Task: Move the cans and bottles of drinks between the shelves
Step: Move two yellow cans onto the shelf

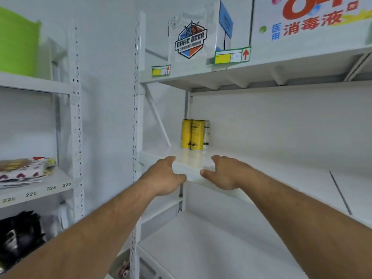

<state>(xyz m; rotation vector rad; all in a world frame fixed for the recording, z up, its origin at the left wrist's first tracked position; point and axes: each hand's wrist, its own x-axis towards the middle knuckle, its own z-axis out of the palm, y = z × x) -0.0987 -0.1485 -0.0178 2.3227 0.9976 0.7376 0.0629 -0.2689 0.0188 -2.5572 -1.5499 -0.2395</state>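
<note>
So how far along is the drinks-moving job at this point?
Three cans already stand together at the back of the middle shelf. Nothing is in hand: the left hand and right hand are both open and empty at its front edge. No other loose drinks show, so what's left is unclear.

Three cans [194, 134] stand bunched together at the back of the middle shelf [261, 178], beyond and between the left hand [164, 174] and right hand [223, 171]. Above the hands, a beer carton [193, 37] sits on the upper shelf [251, 67].
</note>
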